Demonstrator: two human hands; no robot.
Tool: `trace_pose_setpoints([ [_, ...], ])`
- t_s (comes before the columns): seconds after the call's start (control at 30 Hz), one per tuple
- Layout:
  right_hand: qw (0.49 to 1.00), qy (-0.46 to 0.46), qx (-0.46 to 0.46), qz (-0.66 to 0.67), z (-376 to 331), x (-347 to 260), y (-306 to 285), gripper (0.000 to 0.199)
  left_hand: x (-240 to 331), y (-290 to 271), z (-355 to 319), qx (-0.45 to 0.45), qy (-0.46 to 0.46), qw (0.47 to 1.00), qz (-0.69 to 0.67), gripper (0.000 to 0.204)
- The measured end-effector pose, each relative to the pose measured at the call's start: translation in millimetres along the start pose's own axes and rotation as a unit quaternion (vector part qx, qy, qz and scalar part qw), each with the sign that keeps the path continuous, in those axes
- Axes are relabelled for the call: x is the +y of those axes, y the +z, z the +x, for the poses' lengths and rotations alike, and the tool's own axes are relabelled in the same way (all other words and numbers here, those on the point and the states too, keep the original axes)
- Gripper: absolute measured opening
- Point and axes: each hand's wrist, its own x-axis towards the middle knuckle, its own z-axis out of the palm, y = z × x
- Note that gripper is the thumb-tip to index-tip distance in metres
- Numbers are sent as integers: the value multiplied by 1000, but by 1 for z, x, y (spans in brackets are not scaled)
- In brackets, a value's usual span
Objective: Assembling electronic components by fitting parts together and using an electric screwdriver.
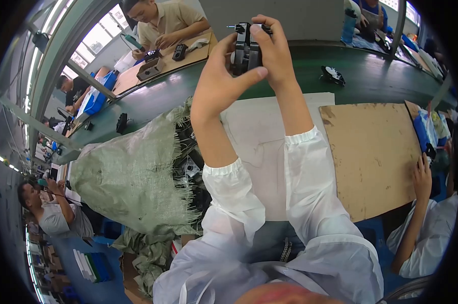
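Observation:
Raised over the far side of the bench, a black plastic mechanical assembly with a thin metal shaft sticking out at its upper left is held between both my hands. My left hand wraps its left and near side, thumb reaching across below. My right hand grips its right side, thumb on the upper edge and fingers curled over the top. The palms hide part of it. Under my forearms lies a pale sheet. A green woven sack at the left opens toward it, with several dark parts inside.
Beyond the sheet runs a green belt, carrying a black-and-white part at right and a black part at left. A cardboard sheet lies at right, near a co-worker's hand. Other people work across the belt and at left.

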Motion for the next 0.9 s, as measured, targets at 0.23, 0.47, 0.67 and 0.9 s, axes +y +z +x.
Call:
trace_pose_setpoints([
  [0.23,953,113,84,269,3,-35,5,34,14,5,-1,-9,39,987,153,56],
  [0.47,977,89,80,177,6,-18,-20,34,27,17,1,-28,27,982,186,45],
  [0.67,976,26,154,151,9,-6,-32,32,11,25,6,-36,130,971,195,44],
  [0.9,954,-22,201,222,21,10,-55,30,1,45,12,-12,193,967,165,43],
])
